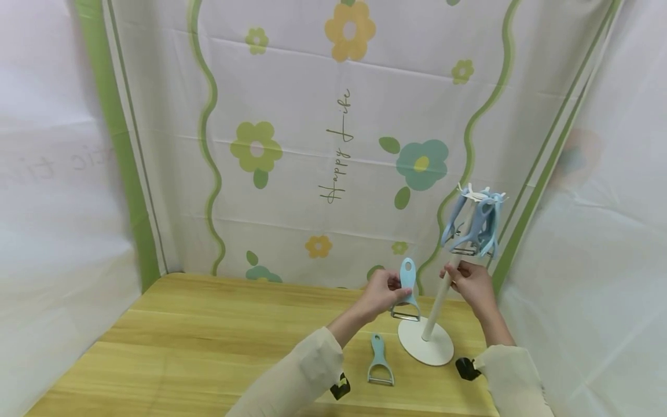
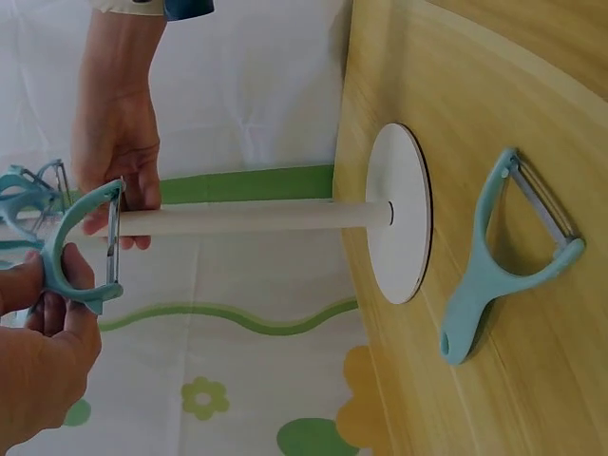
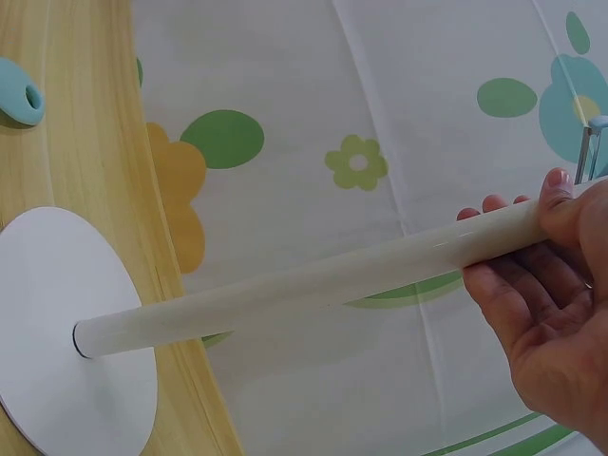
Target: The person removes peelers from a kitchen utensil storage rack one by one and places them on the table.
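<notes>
In the head view my left hand [image 1: 384, 294] pinches a light blue peeler [image 1: 409, 277], handle up and blade end down. It is held just left of a white stand's post [image 1: 438, 307]. My right hand [image 1: 474, 284] grips that post below several blue peelers [image 1: 480, 229] hanging from hooks at its top. The right wrist view shows the fingers and thumb of the right hand [image 3: 560, 332] around the post [image 3: 313, 283]. A second loose peeler, blue-green [image 1: 378, 350], lies on the table; the left wrist view shows this peeler [image 2: 465, 309] beside the base.
The stand's round white base [image 1: 424, 350] sits on the wooden table [image 1: 208, 341] near its right side. A flower-printed curtain [image 1: 292, 104] hangs behind the table, with white sheets [image 1: 599, 278] at both sides. Black devices [image 1: 466, 369] are worn at the sleeves.
</notes>
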Motion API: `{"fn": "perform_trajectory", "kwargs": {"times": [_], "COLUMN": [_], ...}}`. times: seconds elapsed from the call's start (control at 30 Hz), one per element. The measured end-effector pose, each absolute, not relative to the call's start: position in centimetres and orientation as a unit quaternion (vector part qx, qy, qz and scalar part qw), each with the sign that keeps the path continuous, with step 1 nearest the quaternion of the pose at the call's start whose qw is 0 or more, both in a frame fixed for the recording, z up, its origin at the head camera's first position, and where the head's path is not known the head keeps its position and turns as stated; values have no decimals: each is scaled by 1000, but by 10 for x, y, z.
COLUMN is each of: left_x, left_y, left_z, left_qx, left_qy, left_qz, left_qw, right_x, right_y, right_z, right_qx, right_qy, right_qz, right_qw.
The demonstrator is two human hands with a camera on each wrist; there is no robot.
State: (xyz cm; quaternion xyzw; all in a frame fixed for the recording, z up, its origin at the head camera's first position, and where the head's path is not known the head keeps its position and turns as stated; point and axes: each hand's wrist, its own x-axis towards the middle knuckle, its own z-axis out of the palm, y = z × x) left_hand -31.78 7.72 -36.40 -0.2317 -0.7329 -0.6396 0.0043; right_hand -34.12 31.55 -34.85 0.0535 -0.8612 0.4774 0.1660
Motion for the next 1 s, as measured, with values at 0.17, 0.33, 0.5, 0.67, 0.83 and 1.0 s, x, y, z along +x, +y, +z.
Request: {"fn": "perform_trajectory", "kwargs": {"times": [0.17,0.33,0.5,0.67,0.83,1.0], "left_x": [-317,-316,-316,-315,-313,-310], "left_y": [73,68,61,51,41,33], "left_z": [-373,-382,-394,-409,-420,-428], "left_qx": [-212,-198,-185,-175,-167,-156], "left_qy": [-733,-730,-720,-714,-713,-709], "left_qz": [-646,-654,-669,-677,-679,-685], "left_qw": [-1,-8,-19,-34,-50,-66], "right_x": [-342,-344,-343,-342,-343,-343], "right_y": [316,317,316,316,316,316], "right_z": [-350,-349,-348,-347,-348,-349], "right_qx": [54,54,50,49,52,53], "right_qy": [-861,-860,-860,-859,-859,-859], "right_qz": [477,480,481,483,483,484], "right_qw": [166,164,163,163,161,160]}}
